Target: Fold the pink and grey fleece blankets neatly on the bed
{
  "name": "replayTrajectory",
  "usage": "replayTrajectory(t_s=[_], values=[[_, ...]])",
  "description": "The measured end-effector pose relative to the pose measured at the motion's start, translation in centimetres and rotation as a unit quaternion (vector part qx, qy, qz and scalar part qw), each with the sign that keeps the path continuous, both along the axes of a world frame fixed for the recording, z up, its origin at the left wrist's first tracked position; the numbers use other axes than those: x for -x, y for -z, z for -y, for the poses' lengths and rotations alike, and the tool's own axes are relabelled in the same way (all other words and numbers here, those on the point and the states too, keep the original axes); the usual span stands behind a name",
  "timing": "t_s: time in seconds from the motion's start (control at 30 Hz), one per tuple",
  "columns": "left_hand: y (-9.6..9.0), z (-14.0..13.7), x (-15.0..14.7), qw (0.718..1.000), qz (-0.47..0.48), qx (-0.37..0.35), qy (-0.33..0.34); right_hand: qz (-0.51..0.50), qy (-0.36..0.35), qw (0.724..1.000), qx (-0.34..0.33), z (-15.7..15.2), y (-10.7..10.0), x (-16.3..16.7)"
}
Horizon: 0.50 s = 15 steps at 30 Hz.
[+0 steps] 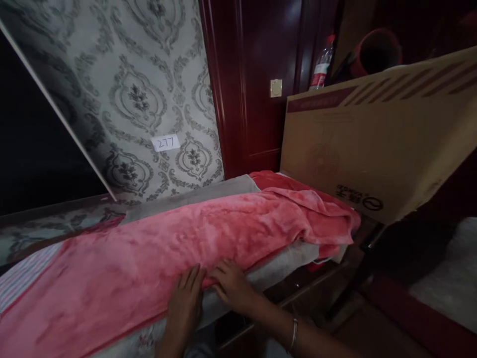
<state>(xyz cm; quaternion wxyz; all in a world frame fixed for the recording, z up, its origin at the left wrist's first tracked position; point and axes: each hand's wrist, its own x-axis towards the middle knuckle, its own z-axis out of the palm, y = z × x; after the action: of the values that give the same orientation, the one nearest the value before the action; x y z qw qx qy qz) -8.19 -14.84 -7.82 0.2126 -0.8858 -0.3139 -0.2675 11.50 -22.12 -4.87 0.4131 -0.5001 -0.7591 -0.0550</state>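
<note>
The pink blanket lay lengthwise over a grey cover. On its near edge, the left hand rested flat, fingers extended; beside it the right hand bent its fingers, whether pinching cloth could not be told. A large cardboard box blocked the right end, partly hiding a bottle; a dark panel flanked the left, before patterned wallpaper.

I get a dim feed: faint glare on the red panelling, shadowed right side, stretched edges.
</note>
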Motion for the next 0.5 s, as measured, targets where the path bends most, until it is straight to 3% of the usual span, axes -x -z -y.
replayTrajectory(t_s=[0.1, 0.3, 0.4, 0.5], values=[[1.1, -0.2, 0.3, 0.998, 0.002, -0.058, 0.012, -0.021, -0.001, 1.000, 0.008, 0.2, 0.0, 0.2], [1.8, -1.0, 0.5, 0.998, 0.040, -0.030, 0.025, -0.120, -0.078, 0.990, -0.008, 0.9, -1.1, -2.1], [1.9, -1.3, 0.4, 0.998, 0.055, -0.013, 0.023, -0.170, -0.011, 0.980, -0.105, 0.8, -2.2, -7.1], [1.6, -1.2, 0.4, 0.998, 0.055, 0.013, 0.028, -0.205, 0.107, 0.959, -0.164, 0.6, -3.7, -14.9]])
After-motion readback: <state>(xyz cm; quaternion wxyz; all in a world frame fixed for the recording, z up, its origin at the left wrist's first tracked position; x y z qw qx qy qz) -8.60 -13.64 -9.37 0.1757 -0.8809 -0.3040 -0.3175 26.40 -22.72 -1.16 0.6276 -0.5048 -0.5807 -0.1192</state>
